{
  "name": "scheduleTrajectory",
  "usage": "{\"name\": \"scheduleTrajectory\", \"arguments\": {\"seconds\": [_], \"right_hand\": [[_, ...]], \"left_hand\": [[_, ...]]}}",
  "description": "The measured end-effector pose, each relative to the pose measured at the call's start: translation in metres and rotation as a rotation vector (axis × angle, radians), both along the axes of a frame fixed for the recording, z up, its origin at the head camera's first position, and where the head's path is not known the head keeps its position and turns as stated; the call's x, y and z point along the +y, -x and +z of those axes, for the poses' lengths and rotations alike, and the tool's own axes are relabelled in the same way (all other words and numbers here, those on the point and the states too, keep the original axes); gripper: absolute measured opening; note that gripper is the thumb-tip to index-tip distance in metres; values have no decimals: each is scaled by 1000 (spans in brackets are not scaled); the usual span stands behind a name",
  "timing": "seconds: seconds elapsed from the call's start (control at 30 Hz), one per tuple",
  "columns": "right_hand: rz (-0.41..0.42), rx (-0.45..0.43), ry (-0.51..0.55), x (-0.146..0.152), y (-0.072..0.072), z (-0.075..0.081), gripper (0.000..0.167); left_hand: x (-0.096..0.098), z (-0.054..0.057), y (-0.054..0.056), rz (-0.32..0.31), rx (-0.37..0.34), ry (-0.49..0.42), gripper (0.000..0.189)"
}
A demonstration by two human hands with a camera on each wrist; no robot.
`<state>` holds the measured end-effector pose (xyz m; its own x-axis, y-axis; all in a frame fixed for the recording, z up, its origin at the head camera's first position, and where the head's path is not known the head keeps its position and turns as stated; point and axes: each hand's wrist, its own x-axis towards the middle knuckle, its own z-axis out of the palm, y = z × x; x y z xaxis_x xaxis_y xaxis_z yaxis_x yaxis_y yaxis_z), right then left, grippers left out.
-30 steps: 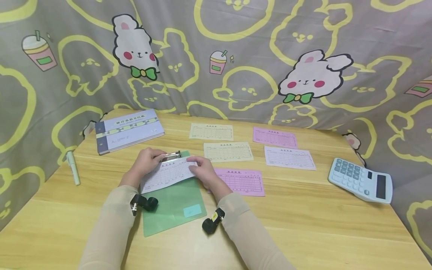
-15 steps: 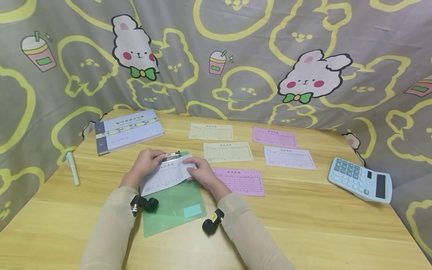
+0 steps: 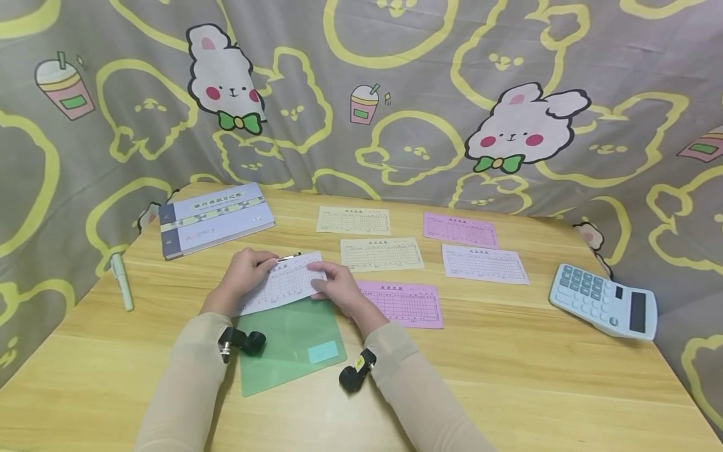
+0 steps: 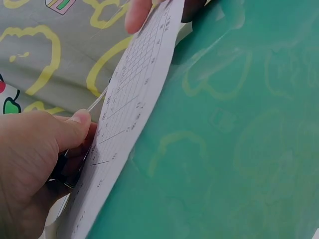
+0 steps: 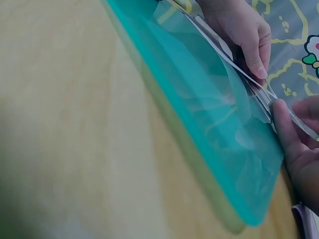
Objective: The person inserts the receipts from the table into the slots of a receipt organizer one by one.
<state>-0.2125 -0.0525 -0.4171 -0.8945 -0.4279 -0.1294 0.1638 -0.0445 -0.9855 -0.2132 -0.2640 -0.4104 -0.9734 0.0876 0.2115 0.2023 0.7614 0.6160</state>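
A white printed form slip (image 3: 279, 290) lies slanted over the top of a green clipboard (image 3: 288, 351). My right hand (image 3: 339, 290) pinches the slip near its right end, thumb below and fingers on top. At the clipboard's upper edge, my left hand (image 3: 243, 279) grips the metal clip (image 3: 292, 257), which the slip largely covers. In the left wrist view, the left thumb (image 4: 75, 127) presses the clip's lever beside the slip's edge. The right wrist view shows the slip's thin edge (image 5: 224, 57) raised off the green board, close to the clip.
A pink slip (image 3: 403, 307) lies right beside the right forearm. Behind it are two cream slips (image 3: 381, 254), with another pink slip (image 3: 460, 230) and a white one (image 3: 484, 263) further right. A blue ledger (image 3: 217, 216), green marker (image 3: 122, 282) and calculator (image 3: 604, 301) flank them.
The white slip has moved up toward the clip and now covers most of it. My right hand has shifted its hold slightly left along the slip; the left hand stays at the clip.
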Motion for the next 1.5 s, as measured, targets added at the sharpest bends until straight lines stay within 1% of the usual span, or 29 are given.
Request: {"name": "scheduleTrajectory", "arguments": {"seconds": [0.13, 0.3, 0.4, 0.5, 0.67, 0.9, 0.97, 1.17, 1.37, 1.5], "right_hand": [[-10, -5, -8, 0, 1, -1, 32], [-14, 3, -55, 1, 1, 0, 27], [-13, -4, -65, 1, 0, 2, 29], [-7, -13, -60, 1, 0, 2, 35], [-4, -19, -28, 3, 1, 2, 46], [-20, -65, -2, 2, 3, 1, 44], [-23, -75, 0, 2, 3, 1, 43], [-20, -86, 19, -1, 2, 0, 41], [-55, -109, 26, -1, 2, -1, 41], [-70, -111, 29, -1, 2, 0, 39]], "left_hand": [[0, 0, 0, 1, 4, 0, 17], [0, 0, 0, 2, 4, -3, 16], [0, 0, 0, 4, -5, -5, 17], [0, 0, 0, 1, -5, -2, 18], [0, 0, 0, -10, 19, 11, 18], [0, 0, -1, 14, 7, -1, 17], [1, 0, -2, 7, 16, -4, 17], [1, -1, -4, -11, 82, 9, 16], [2, -2, -4, -18, 84, -10, 16], [2, -5, -4, -16, 99, 8, 18]]}}
